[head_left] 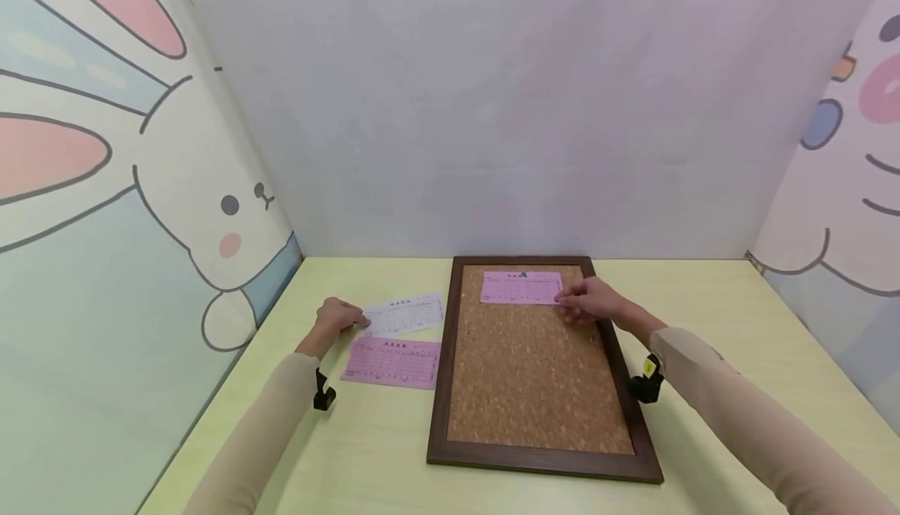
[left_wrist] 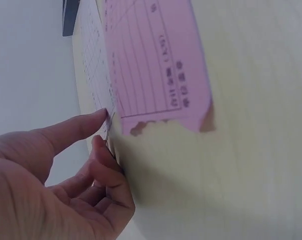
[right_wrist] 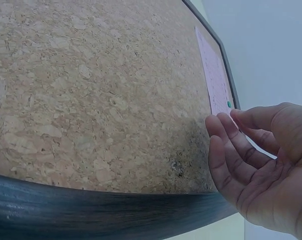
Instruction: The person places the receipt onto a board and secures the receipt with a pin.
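My left hand (head_left: 339, 316) pinches the left end of a white printed paper slip (head_left: 408, 313) between thumb and fingers, left of the corkboard. Just in front of that slip lies a pink printed slip (head_left: 394, 363), its torn end showing in the left wrist view. A second pink slip (head_left: 520, 288) is on the upper part of the framed corkboard (head_left: 534, 382), with a green pushpin (right_wrist: 229, 104) at its top edge. The thumb and fingers of my right hand (head_left: 589, 300) pinch this slip at its lower right corner; the fingers partly hide the corner.
The corkboard's dark wooden frame (head_left: 541, 462) stands out as a raised border on the pale table (head_left: 717, 327). A plain wall (head_left: 492, 109) rises behind the table. Side panels with cartoon animals (head_left: 232, 280) flank it.
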`<action>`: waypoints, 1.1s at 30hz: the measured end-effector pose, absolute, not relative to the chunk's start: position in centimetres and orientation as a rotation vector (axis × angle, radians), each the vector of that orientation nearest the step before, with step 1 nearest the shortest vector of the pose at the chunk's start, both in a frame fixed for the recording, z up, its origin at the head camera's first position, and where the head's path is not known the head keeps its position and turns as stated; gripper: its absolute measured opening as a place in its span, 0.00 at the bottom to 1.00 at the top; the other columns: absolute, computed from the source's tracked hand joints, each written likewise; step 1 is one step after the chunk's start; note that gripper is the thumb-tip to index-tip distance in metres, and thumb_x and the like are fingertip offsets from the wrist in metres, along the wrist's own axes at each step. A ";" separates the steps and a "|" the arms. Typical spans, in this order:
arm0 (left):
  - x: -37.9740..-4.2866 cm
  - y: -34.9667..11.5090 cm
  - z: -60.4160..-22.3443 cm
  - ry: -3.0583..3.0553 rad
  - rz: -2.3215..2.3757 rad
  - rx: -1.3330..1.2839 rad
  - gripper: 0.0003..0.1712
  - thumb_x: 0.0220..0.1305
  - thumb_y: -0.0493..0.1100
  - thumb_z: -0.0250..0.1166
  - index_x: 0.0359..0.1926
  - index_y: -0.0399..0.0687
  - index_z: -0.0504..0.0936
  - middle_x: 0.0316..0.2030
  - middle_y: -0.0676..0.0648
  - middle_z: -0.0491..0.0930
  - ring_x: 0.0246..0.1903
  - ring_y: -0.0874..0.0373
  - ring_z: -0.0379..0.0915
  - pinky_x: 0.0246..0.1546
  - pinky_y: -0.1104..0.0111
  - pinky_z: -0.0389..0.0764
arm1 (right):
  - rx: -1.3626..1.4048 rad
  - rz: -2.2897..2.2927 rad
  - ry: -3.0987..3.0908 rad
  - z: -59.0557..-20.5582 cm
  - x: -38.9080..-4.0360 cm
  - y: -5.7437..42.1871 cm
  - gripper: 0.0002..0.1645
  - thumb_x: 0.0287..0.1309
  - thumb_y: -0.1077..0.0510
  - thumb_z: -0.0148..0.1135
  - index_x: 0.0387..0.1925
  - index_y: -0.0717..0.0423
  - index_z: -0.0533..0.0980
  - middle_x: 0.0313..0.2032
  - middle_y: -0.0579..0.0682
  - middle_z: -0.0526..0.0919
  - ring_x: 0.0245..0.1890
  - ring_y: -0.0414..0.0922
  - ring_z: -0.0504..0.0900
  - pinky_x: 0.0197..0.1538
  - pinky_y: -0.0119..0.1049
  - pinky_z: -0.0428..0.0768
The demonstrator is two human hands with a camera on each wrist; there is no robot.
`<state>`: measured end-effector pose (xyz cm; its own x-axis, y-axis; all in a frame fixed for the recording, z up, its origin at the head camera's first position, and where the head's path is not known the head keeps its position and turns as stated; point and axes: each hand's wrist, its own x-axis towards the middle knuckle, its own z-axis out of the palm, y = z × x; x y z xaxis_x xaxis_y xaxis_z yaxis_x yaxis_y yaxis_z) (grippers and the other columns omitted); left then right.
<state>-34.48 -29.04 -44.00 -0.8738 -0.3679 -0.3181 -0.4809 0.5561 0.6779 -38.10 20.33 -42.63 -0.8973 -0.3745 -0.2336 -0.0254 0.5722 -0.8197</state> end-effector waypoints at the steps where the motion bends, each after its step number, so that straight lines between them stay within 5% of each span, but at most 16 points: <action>1: -34.5 -29.1 -44.1 2.655 1.215 -0.722 0.24 0.56 0.36 0.74 0.53 0.29 0.82 0.51 0.33 0.81 0.36 0.53 0.70 0.34 0.70 0.69 | -0.317 -1.257 2.425 -42.6 -38.2 20.2 0.17 0.74 0.59 0.57 0.53 0.71 0.80 0.34 0.53 0.86 0.30 0.40 0.82 0.34 0.32 0.83; 12: -34.3 -28.4 -45.0 2.876 0.993 -0.471 0.38 0.58 0.52 0.75 0.65 0.38 0.77 0.58 0.31 0.80 0.36 0.52 0.73 0.28 0.69 0.63 | -0.305 -1.267 2.404 -42.7 -38.3 20.1 0.17 0.74 0.60 0.56 0.52 0.71 0.80 0.32 0.51 0.86 0.30 0.40 0.82 0.33 0.31 0.82; 24: -34.3 -28.3 -44.7 2.928 0.939 -0.494 0.27 0.58 0.49 0.76 0.56 0.41 0.85 0.41 0.40 0.85 0.18 0.61 0.62 0.20 0.71 0.58 | -0.313 -1.291 2.394 -43.0 -38.5 20.1 0.16 0.74 0.60 0.57 0.52 0.70 0.80 0.33 0.51 0.86 0.30 0.41 0.83 0.34 0.32 0.84; 33: -34.1 -28.0 -44.6 2.855 1.019 -0.545 0.24 0.59 0.45 0.74 0.55 0.40 0.84 0.55 0.34 0.80 0.28 0.56 0.69 0.26 0.70 0.64 | -0.310 -1.255 2.438 -42.1 -38.1 20.1 0.20 0.74 0.57 0.58 0.54 0.71 0.79 0.35 0.56 0.87 0.31 0.40 0.84 0.34 0.33 0.84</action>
